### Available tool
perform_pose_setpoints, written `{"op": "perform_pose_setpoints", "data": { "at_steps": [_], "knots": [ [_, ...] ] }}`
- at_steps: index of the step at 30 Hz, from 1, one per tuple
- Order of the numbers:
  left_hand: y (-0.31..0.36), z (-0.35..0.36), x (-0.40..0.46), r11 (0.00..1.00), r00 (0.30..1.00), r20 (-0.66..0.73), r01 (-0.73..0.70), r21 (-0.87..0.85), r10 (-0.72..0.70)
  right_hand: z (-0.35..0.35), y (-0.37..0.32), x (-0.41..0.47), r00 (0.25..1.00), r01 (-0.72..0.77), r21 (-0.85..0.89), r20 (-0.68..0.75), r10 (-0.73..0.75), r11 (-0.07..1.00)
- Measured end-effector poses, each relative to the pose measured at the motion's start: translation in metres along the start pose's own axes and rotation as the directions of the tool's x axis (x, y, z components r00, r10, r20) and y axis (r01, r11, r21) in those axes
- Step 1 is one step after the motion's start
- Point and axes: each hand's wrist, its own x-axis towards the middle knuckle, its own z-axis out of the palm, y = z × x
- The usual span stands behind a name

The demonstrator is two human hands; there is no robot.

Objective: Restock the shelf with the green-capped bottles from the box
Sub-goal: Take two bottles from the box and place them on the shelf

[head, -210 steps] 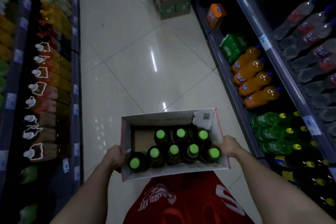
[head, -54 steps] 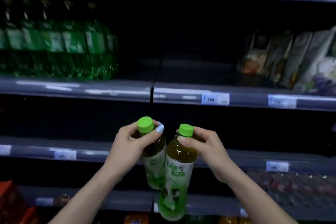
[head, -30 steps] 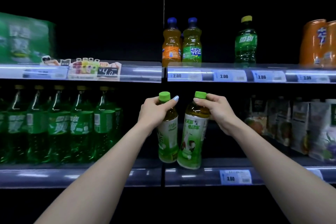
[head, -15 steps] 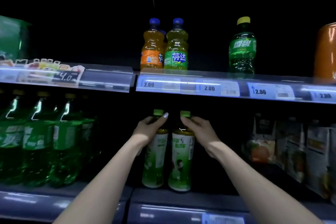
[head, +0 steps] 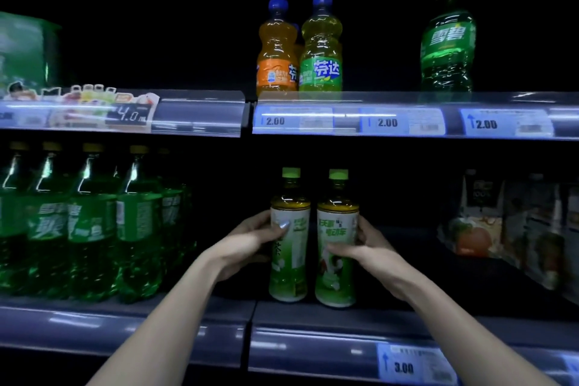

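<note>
On the middle shelf (head: 313, 316), 2 green-capped bottles stand upright, touching, just behind the front edge. Dark open room lies behind and to their right; large green bottles (head: 94, 229) crowd the left. Left hand (head: 250, 241) fingers wrap the left bottle (head: 289, 260); right hand (head: 366, 244) fingers wrap the right bottle (head: 336, 263). Both forearms reach forward.

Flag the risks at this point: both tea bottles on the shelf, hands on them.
1. The two green-capped bottles stand side by side, about touching; releasing the left hand or right hand unevenly could tip one into the other.
2. They sit near the shelf's front lip; a nudge on withdrawal could drop them.
3. The price tag sits off to the right, so the slot may be wrong.
</note>
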Motion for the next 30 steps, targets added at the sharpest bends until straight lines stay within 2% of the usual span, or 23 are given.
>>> {"op": "perform_pose_setpoints", "data": {
  "at_steps": [1,3,5,6,7,9,11,13,16,19,21,23,25,28,30],
  "knots": [
    [-0.001,0.002,0.0,1.0,1.0,-0.011,-0.024,-0.012,0.023,0.001,0.001,0.001,1.0,0.013,-0.005,-0.029,-0.013,1.0],
    [-0.002,0.005,0.001,0.997,0.996,-0.045,-0.077,-0.017,0.076,0.008,0.001,0.004,0.981,0.03,-0.113,-0.186,-0.051,0.993],
    [-0.003,0.01,0.005,0.992,0.988,-0.095,-0.127,-0.025,0.124,0.016,0.001,0.009,0.935,-0.012,-0.256,-0.346,-0.08,0.967],
    [-0.004,0.012,0.008,0.989,0.982,-0.12,-0.147,-0.026,0.143,0.017,0.003,0.011,0.93,-0.038,-0.283,-0.362,-0.07,0.958],
    [-0.006,0.015,0.011,0.986,0.976,-0.144,-0.166,-0.021,0.161,0.016,0.004,0.012,0.947,-0.052,-0.261,-0.319,-0.035,0.964],
    [-0.008,0.02,0.016,0.98,0.96,-0.198,-0.2,-0.003,0.195,0.004,0.01,0.011,0.992,-0.067,-0.068,-0.108,0.06,0.995],
    [-0.011,0.024,0.023,0.974,0.943,-0.254,-0.225,-0.013,0.215,-0.009,0.017,0.009,0.994,-0.105,0.023,0.034,0.104,0.994],
    [-0.013,0.025,0.03,0.973,0.936,-0.282,-0.229,-0.025,0.213,-0.015,0.021,0.009,0.995,-0.1,-0.07,-0.005,0.1,0.992],
    [-0.016,0.024,0.039,0.974,0.938,-0.279,-0.224,-0.039,0.205,-0.009,0.023,0.016,0.986,-0.066,-0.242,-0.165,0.026,0.968],
    [-0.018,0.027,0.047,0.969,0.938,-0.27,-0.24,-0.051,0.218,0.001,0.027,0.022,0.964,-0.035,-0.27,-0.263,-0.039,0.962],
    [-0.018,0.03,0.052,0.968,0.937,-0.273,-0.244,-0.055,0.22,0.003,0.031,0.028,0.973,-0.021,-0.207,-0.229,-0.028,0.978],
    [-0.018,0.029,0.057,0.972,0.942,-0.271,-0.224,-0.067,0.198,-0.004,0.033,0.033,0.994,-0.045,-0.138,-0.104,0.031,0.989],
    [-0.019,0.021,0.06,0.985,0.97,-0.203,-0.153,-0.076,0.135,-0.013,0.036,0.04,0.996,-0.091,-0.108,0.005,0.092,0.99],
    [-0.024,0.009,0.063,0.997,0.998,-0.041,-0.06,-0.051,0.058,-0.018,0.039,0.054,0.995,-0.095,-0.14,0.004,0.096,0.986],
    [-0.025,0.008,0.069,0.998,0.996,-0.063,-0.068,-0.005,0.068,-0.013,0.042,0.063,0.996,-0.087,-0.16,-0.042,0.081,0.983]
  ]
}}
